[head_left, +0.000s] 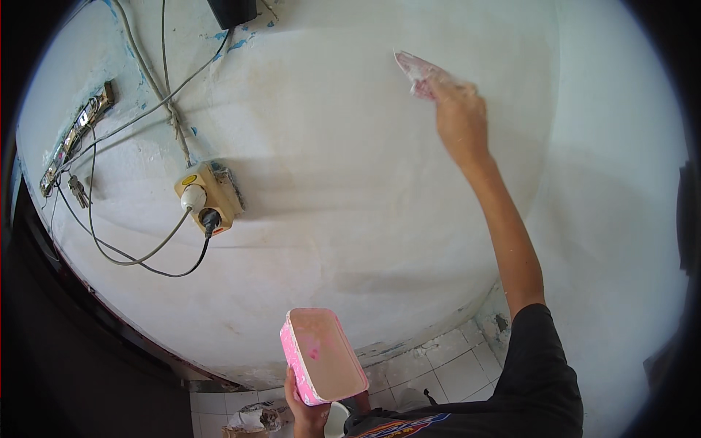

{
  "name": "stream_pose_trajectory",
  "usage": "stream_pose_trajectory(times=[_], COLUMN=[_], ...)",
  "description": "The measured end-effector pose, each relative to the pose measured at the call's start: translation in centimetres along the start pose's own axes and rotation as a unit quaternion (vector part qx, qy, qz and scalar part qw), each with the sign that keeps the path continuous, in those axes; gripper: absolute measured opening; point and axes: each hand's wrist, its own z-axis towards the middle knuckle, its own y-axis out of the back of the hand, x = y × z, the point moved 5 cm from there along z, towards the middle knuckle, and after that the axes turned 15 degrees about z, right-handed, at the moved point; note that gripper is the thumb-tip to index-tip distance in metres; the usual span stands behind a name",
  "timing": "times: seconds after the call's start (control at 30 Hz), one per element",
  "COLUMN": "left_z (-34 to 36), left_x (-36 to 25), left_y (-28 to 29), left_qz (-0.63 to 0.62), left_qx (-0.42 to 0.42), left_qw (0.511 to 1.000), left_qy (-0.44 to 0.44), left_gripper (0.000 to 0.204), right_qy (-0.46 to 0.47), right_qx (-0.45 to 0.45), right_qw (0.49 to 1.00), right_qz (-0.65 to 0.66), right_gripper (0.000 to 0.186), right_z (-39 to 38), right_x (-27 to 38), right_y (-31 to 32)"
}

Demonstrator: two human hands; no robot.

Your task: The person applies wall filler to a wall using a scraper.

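My right hand (461, 109) is stretched up to the pale wall (350, 146), its fingers closed round a flat pink-and-white scraper (423, 71) smeared with white. The scraper's thin edge lies at or very near the wall surface; its exact kind is partly hidden by my fingers. Low in front of my body, my left hand (309, 410) grips a pink rectangular plastic tub (298, 359) by its near left end. The tub is tilted so its inside shows, whitish-beige with a few pink patches.
A socket block (204, 197) with two plugs and hanging cords juts from the wall at left. Beyond it are a mirrored strip (77, 139) and hanging keys (78, 191). A black container (232, 11) is at the top. Below are floor tiles (456, 372) and a dark doorway (87, 328).
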Motion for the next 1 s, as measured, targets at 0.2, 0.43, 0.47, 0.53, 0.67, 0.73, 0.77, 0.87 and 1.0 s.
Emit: stream_pose_trajectory(times=[0.2,0.43,0.47,0.53,0.67,0.73,0.77,0.87,1.0], left_z=[-0.3,0.7,0.9,0.8,-0.2,-0.6,-0.8,-0.9,-1.0], left_x=[-0.5,0.8,1.2,1.3,0.2,0.3,0.2,0.2,0.9], left_y=[-0.6,-0.7,-0.4,-1.1,-1.6,-1.2,-1.0,-1.0,-0.9], left_qz=[0.005,0.025,0.018,0.008,0.010,0.011,0.014,0.027,0.044], left_qx=[0.021,0.022,0.025,0.018,0.009,0.011,0.012,-0.005,-0.021], left_qw=[1.000,0.999,1.000,1.000,0.999,1.000,1.000,0.999,0.997], left_qy=[-0.015,-0.004,0.002,0.002,-0.029,-0.025,-0.024,-0.044,-0.064], left_gripper=[0.053,0.052,0.052,0.052,0.051,0.052,0.052,0.053,0.053], right_qy=[0.038,-0.039,-0.040,0.023,0.082,0.043,0.044,-0.001,-0.009], right_qx=[0.071,-0.021,-0.020,0.001,0.036,0.139,0.140,0.107,-0.005], right_qw=[0.997,0.994,0.994,0.999,0.995,0.983,0.983,0.991,0.998], right_qz=[0.001,0.097,0.095,0.040,0.039,0.111,0.112,0.076,0.065], right_gripper=[0.036,0.036,0.036,0.035,0.034,0.033,0.033,0.033,0.034], right_z=[-10.5,0.8,1.4,1.5,-5.6,-7.8,-7.5,-3.4,1.7], right_x=[5.1,1.8,1.5,1.6,6.0,6.9,6.6,3.1,-2.4], right_y=[-2.0,2.3,1.6,-0.2,-1.2,-1.2,-0.9,1.2,2.8])
